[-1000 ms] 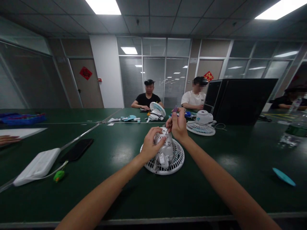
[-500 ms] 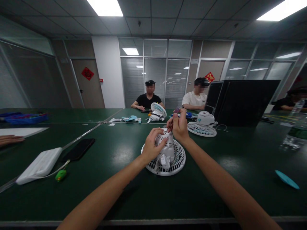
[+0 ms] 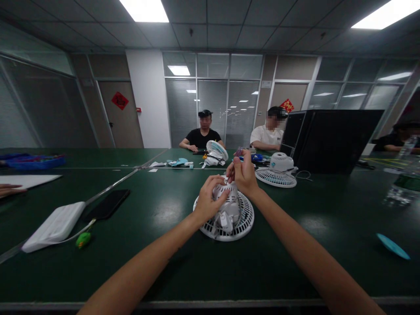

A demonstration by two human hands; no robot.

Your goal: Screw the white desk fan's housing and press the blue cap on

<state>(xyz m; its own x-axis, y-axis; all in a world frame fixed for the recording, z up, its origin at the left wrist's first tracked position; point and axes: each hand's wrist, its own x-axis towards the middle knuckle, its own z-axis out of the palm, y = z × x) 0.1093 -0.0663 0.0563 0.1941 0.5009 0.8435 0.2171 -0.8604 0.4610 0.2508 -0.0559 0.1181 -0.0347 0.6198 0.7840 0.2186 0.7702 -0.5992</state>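
A white fan (image 3: 241,225) lies grille-down on the green table, its rounded motor housing pointing up. My left hand (image 3: 210,195) is wrapped around the left side of that housing, thumb toward the front and fingers over the top. In my right hand (image 3: 243,173) is a screwdriver (image 3: 238,152) with a translucent purplish handle. Its thin shaft slants down to the top of the housing, where my fingers partly hide the tip. A bundled white cord with a plug (image 3: 225,222) rests against the near side of the housing.
To the right, another white fan (image 3: 277,177) lies face down before a large black box (image 3: 331,140). A white power bank (image 3: 54,225), a black phone (image 3: 108,204) and a green trinket (image 3: 83,239) lie left. A blue piece (image 3: 393,246) sits right. Two people sit opposite.
My right hand and the screwdriver handle have tilted slightly to the left. My left hand and the fan stay in place. Another person's hand at the far left has drawn back a little.
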